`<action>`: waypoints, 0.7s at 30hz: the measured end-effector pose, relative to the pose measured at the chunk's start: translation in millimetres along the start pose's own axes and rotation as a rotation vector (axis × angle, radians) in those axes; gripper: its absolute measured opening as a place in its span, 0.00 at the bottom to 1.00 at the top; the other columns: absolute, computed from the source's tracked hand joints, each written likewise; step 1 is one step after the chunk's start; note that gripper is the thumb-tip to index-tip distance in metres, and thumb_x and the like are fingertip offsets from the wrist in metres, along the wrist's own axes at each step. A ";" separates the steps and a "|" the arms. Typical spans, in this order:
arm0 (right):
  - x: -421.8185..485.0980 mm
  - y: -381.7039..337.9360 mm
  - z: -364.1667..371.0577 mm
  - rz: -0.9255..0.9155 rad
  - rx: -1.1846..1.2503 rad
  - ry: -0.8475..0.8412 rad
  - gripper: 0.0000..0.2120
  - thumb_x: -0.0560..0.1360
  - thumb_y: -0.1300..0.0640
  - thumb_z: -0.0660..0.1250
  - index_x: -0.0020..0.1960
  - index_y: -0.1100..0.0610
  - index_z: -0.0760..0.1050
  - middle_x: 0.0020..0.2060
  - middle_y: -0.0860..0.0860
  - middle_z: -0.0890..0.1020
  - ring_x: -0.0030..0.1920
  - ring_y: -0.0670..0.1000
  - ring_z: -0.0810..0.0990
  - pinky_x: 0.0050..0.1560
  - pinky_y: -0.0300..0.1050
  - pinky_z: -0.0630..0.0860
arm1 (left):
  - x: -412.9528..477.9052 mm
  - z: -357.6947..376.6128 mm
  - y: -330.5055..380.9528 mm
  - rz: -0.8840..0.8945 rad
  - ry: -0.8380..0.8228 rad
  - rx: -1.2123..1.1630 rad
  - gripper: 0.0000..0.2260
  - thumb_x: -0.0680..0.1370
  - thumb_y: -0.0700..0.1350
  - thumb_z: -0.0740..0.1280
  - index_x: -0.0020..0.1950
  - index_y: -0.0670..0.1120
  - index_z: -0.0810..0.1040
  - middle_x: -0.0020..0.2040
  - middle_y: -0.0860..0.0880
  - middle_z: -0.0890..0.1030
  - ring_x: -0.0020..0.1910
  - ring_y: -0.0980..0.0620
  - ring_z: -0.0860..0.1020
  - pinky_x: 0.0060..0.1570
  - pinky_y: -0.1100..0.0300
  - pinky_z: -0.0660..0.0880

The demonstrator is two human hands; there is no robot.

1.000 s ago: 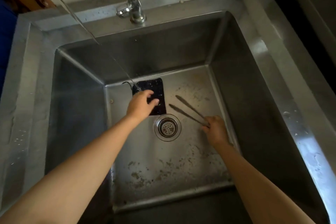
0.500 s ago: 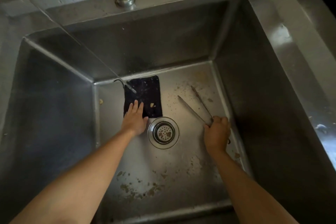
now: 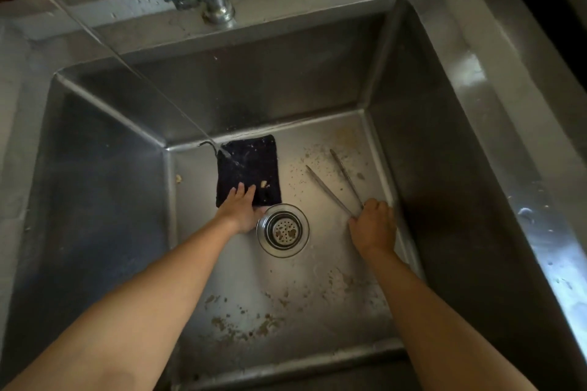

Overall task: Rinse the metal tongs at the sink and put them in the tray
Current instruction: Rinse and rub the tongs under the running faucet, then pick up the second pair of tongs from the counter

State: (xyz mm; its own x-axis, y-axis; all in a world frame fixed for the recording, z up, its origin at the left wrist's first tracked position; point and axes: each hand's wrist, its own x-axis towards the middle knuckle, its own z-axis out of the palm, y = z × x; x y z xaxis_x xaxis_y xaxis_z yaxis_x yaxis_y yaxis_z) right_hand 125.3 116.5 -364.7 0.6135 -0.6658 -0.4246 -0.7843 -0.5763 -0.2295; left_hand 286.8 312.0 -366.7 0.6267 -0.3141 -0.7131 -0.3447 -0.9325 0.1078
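Right hand [image 3: 373,227] is wrapped around the joined end of the tongs [image 3: 330,189], which lie on the sink [image 3: 444,168] floor by the right wall. Left hand [image 3: 241,211] has flat fingers on a dark cloth [image 3: 251,165] behind the drain [image 3: 282,229]. A stream of water [image 3: 127,62] hits the cloth's far-left corner.

Over the last second my left hand [image 3: 240,211] has dropped from above the middle of the cloth [image 3: 251,165] to its near edge, fingers now laid flat on it beside the drain [image 3: 282,229]. My right hand [image 3: 374,225] has curled closer round the joined end of the tongs [image 3: 328,190], whose tips have swung away from the drain toward the sink's [image 3: 444,168] back right corner.
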 end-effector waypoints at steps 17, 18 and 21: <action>-52.9 -3.0 -305.8 -0.297 0.169 -0.120 0.24 0.76 0.52 0.65 0.66 0.64 0.66 0.61 0.62 0.75 0.62 0.60 0.73 0.58 0.48 0.70 | -155.6 -212.7 193.3 0.399 0.155 0.160 0.14 0.80 0.52 0.57 0.54 0.45 0.77 0.59 0.43 0.79 0.56 0.45 0.76 0.57 0.52 0.71; -57.6 3.7 -323.8 -0.288 0.194 -0.080 0.23 0.76 0.52 0.65 0.66 0.63 0.66 0.61 0.61 0.75 0.61 0.60 0.73 0.58 0.48 0.70 | -164.8 -221.7 209.5 0.425 0.193 0.148 0.13 0.80 0.53 0.57 0.50 0.46 0.77 0.58 0.43 0.80 0.53 0.46 0.76 0.56 0.51 0.72; -73.5 31.0 -366.1 -0.243 0.256 0.024 0.21 0.75 0.53 0.64 0.65 0.61 0.67 0.59 0.59 0.76 0.59 0.59 0.75 0.56 0.49 0.72 | -192.8 -237.4 257.4 0.503 0.312 0.083 0.14 0.79 0.52 0.58 0.55 0.45 0.78 0.55 0.45 0.80 0.54 0.46 0.77 0.52 0.51 0.74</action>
State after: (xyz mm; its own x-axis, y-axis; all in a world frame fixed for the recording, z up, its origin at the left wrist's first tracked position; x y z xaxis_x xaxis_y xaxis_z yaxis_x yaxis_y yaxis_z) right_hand 89.5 -25.9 -19.9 0.7844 -0.5367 -0.3109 -0.6111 -0.5835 -0.5348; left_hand 243.2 90.2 -37.0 0.5434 -0.7630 -0.3501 -0.6979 -0.6424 0.3166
